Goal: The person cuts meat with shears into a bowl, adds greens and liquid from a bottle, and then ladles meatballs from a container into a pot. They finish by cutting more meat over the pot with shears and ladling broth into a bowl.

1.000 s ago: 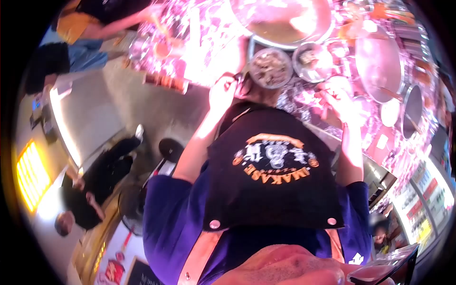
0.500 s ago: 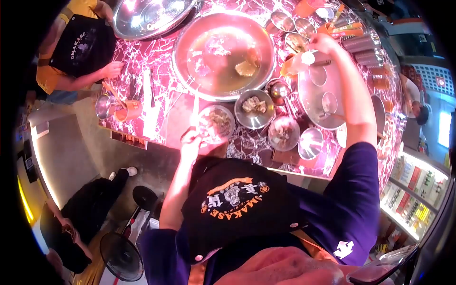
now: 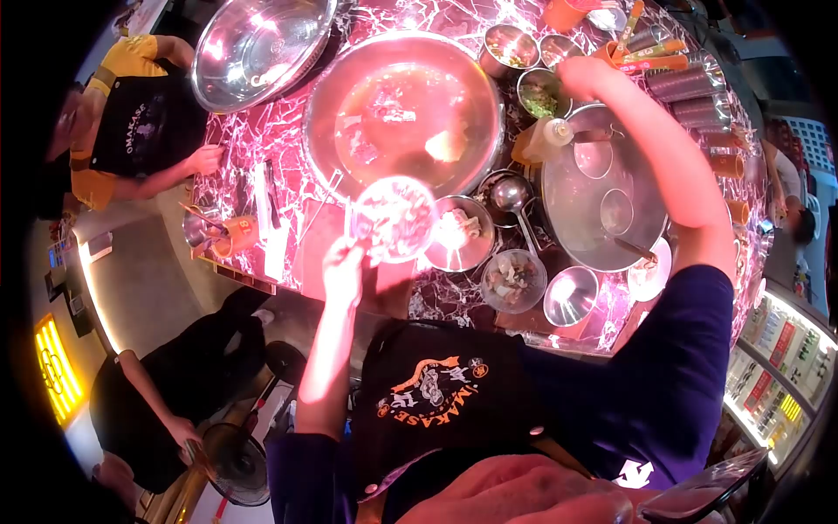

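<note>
My left hand [image 3: 343, 271] grips the rim of a bowl [image 3: 397, 218] of sliced meat, raised over the near edge of the large pot [image 3: 312, 118] of broth. My right hand [image 3: 587, 79] is stretched far out at the back right, over the edge of a metal container [image 3: 543, 92] of chopped greens. Its fingers look drawn together, and their tips are partly hidden. Close to that forearm stands a squeeze bottle [image 3: 552, 135]. A metal bowl with pale meat [image 3: 459, 229] and a ladle [image 3: 515, 196] lie between my hands.
A large round pan [image 3: 563, 231] of cloudy liquid holds round strainers on the right. Nearby are a bowl of meat pieces [image 3: 514, 281] and a shiny metal bowl [image 3: 572, 295]. A big metal lid [image 3: 262, 52] lies at back left. A co-worker in a black apron [image 3: 144, 127] stands left.
My left hand has lifted the bowl up and toward the pot. My right hand has stayed by the container of greens, while the view has shifted a little.
</note>
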`<state>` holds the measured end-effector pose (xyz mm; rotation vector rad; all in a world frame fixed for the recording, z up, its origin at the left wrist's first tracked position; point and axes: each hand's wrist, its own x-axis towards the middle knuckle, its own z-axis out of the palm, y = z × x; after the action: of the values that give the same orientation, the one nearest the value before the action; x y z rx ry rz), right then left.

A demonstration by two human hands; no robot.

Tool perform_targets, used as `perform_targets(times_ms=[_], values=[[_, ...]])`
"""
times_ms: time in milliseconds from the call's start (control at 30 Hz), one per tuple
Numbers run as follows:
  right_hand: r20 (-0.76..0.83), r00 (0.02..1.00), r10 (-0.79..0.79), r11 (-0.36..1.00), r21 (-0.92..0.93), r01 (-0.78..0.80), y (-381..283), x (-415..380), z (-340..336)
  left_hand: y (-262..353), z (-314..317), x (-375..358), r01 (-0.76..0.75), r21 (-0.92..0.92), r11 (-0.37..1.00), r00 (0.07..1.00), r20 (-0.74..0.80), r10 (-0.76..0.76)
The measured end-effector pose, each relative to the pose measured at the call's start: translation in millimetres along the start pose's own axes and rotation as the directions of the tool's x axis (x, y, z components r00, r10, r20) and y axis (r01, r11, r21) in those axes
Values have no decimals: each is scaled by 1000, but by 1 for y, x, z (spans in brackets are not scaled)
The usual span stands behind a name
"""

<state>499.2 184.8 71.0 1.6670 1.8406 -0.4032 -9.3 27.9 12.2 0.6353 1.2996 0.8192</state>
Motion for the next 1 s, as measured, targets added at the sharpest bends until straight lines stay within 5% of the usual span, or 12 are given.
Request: perform_targets(times_ms=[33, 167, 233, 300, 433, 567, 633, 767, 833, 1000], values=[[-95, 993, -73, 997, 8, 74, 0, -12, -3, 1, 15, 15, -40, -19, 999, 999, 14, 40], [50, 997, -61, 984, -167, 68, -16, -36, -6, -4, 77, 87, -98, 148, 984, 984, 160, 74], [25, 996, -91, 959, -268, 94, -18, -28, 11, 1, 126, 102, -51, 45, 998, 992, 115, 45], [-204, 955, -215, 975, -104, 197, -8, -17, 26, 0, 160, 117, -33, 24, 999, 994, 102, 30], [-401, 861, -313, 949, -87, 304, 3, -9, 38, -12, 188, 137, -37, 44, 998, 991, 129, 31], [-383, 842, -379, 920, -58, 388, 13, 3, 37, -8, 200, 140, -43, 145, 988, 990, 143, 22], [-406, 830, -382, 915, -38, 402, 19, 2, 38, -6, 203, 140, -54, 44, 998, 993, 109, 49], [-536, 717, -445, 844, 17, 537, 42, -12, 19, 5, 201, 141, -69, 37, 997, 991, 116, 65], [-459, 846, -270, 850, 300, 434, 42, -35, 1, 13, 201, 141, -61, 55, 997, 990, 128, 54], [-401, 901, -162, 806, 474, 356, 7, -51, -27, 15, 201, 154, -80, 130, 988, 990, 124, 63]])
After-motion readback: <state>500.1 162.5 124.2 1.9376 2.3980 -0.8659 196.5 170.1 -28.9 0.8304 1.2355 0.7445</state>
